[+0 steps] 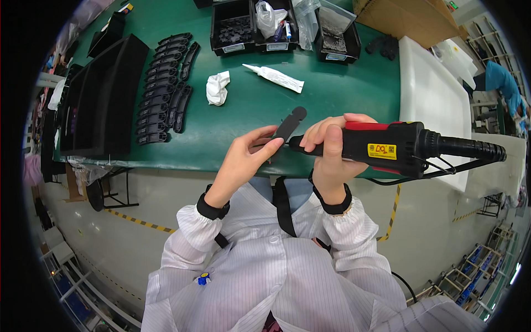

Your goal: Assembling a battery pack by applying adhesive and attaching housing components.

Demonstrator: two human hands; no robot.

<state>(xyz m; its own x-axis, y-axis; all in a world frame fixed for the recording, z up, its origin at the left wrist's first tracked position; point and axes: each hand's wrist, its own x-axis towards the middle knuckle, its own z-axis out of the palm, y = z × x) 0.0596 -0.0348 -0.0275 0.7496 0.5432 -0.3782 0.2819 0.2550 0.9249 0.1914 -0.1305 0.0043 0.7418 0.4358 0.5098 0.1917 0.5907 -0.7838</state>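
My left hand (247,156) is closed on a flat dark grey plastic part (290,124) with a rounded, notched end, held up over the front edge of the table. My right hand (334,152) grips a black and red electric screwdriver (387,146) lying level, its cable running off to the right. The screwdriver's narrow tip points left and meets or nearly meets the part by my left fingertips; whether a screw sits there is too small to tell. Beyond my hands lie a white tube with a pointed nozzle (276,77) and a crumpled white tissue (218,88).
Rows of curved black plastic parts (157,94) lie left on the green table (354,88), beside a black divided box (102,94). Black bins (235,47) with small parts stand at the back. A white tray (431,99) and a cardboard box (406,19) are at right.
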